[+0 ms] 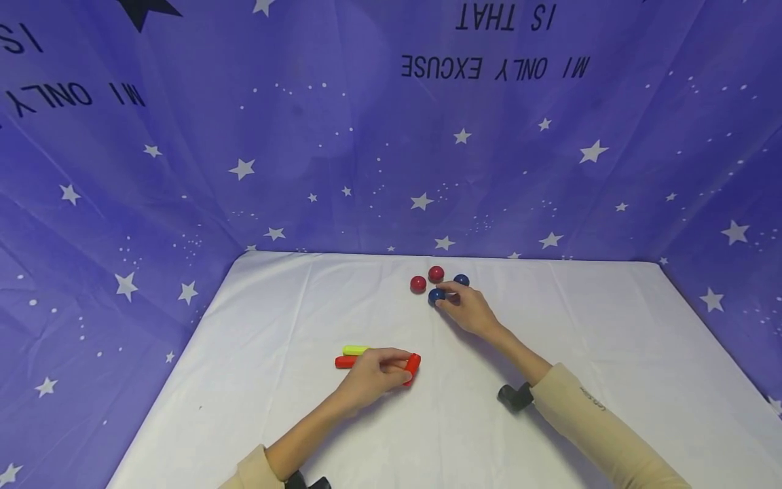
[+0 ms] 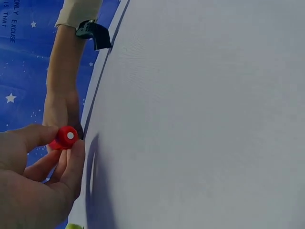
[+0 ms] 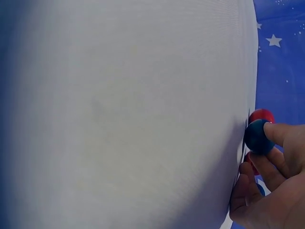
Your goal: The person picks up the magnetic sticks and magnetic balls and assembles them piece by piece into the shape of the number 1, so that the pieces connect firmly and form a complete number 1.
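Observation:
My left hand [image 1: 374,377] pinches a short red stick [image 1: 413,367] between thumb and fingers, tilted above the white table. In the left wrist view, the round end of the red stick [image 2: 67,136] faces the camera with a white dot at its centre. Beside that hand lie another red stick [image 1: 345,363] and a yellow-green stick [image 1: 354,350], both partly hidden. Farther back, my right hand [image 1: 472,311] pinches a blue ball [image 1: 436,297], also seen as a dark blue ball [image 3: 256,137] in the right wrist view. Just behind the fingers is a second blue ball [image 1: 461,279].
Two red balls, a nearer red ball [image 1: 418,284] and a farther red ball [image 1: 436,274], sit left of the right hand near the back edge. A purple star-printed cloth [image 1: 342,156] rises behind the white table [image 1: 537,305] and along its sides.

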`<state>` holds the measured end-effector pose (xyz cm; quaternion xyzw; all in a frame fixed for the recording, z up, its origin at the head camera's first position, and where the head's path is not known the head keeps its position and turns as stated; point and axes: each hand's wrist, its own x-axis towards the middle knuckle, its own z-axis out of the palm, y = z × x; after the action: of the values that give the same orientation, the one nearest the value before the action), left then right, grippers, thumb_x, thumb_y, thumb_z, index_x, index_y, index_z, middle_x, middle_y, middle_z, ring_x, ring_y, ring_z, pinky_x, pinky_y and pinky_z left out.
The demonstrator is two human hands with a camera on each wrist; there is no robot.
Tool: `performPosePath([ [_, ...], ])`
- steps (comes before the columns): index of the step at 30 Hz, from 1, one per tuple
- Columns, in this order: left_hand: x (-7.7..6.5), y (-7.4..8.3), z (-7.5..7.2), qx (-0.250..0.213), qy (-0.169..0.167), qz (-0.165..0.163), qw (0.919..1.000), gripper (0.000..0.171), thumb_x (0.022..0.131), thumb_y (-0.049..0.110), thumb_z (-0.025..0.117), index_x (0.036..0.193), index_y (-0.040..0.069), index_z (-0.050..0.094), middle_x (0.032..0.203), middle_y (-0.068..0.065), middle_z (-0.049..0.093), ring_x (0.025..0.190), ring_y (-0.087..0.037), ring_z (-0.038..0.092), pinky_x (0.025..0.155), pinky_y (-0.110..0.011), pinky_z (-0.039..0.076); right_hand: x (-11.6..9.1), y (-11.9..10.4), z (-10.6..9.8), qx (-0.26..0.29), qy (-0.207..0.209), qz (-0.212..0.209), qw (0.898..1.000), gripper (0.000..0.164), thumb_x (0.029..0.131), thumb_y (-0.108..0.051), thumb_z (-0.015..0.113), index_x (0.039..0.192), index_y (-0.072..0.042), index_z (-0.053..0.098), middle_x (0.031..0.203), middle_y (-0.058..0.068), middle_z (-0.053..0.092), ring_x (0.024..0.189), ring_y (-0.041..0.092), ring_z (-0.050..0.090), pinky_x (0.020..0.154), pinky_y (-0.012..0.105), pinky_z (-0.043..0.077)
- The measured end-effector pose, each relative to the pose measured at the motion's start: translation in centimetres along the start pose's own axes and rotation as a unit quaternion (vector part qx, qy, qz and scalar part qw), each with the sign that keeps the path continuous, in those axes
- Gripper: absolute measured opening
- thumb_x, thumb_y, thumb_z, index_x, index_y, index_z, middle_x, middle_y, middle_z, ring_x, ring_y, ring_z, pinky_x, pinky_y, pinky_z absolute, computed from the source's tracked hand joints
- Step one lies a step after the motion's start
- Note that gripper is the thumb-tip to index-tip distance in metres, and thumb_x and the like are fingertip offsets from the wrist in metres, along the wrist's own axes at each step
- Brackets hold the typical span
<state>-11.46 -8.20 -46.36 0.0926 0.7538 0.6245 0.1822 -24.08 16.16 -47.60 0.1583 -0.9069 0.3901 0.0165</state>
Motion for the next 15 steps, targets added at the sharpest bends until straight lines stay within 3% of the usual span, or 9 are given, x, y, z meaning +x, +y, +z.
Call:
performPosePath([
  [6,0.8,0.4,0.9,-0.059,0.008,-0.037,0.9976,0.035,0.091,0.006,0.071,0.125,-0.003,0.065,0.102,-0.007,0.066,0.089,-0.017,0.066,0.081,-0.03,0.057,0.0,0.1,-0.1,-0.003,-0.001,0.009,1.0,0.038,0.093,-0.019,0.071,0.128,-0.006,0.065,0.121,0.016,0.068,0.103,0.031,0.066,0.091,0.048,0.052],
  [15,2.4,0.6,2.3,-0.132,0.023,-0.041,0.9901,0.037,0.091,0.001,0.067,0.127,-0.004,0.062,0.099,-0.009,0.067,0.089,-0.017,0.066,0.083,-0.034,0.057,-0.1,0.6,-0.1,0.01,-0.003,0.016,1.0,0.038,0.093,-0.019,0.071,0.128,-0.007,0.064,0.122,0.016,0.067,0.104,0.031,0.066,0.091,0.049,0.052],
])
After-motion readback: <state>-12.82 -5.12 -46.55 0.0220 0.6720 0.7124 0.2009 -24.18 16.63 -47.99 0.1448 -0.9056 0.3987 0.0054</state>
